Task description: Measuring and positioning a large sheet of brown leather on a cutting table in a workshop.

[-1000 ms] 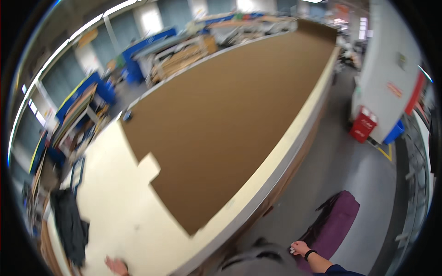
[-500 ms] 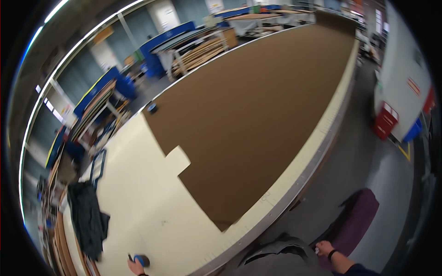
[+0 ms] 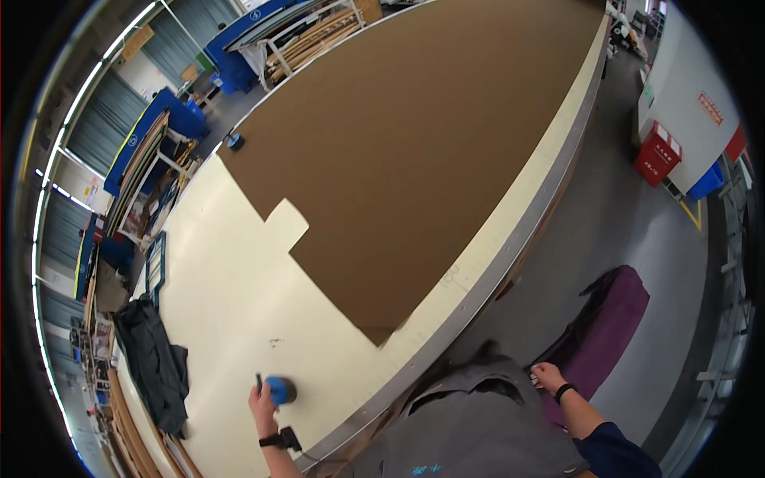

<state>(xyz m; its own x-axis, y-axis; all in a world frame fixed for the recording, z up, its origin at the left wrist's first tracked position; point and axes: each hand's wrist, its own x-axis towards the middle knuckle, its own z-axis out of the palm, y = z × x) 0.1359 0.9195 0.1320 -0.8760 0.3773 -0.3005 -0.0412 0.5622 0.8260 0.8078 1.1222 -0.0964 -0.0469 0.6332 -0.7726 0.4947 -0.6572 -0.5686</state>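
Blue cyl. | R side of L hand, gripped | R hand curled, hold unclear

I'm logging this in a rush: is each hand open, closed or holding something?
Left hand: fingers bent at the round blue thing; grip cannot be told.
Right hand: fingers curled by the purple cloth; grip cannot be told.

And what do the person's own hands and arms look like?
Both hands are ungloved. Near the left hand, a black strap carries a small dark boxy piece; no sleeve shows on that forearm. Near the right hand is a plain black wristband; a dark navy sleeve covers the arm higher up, leaving the lower forearm bare.
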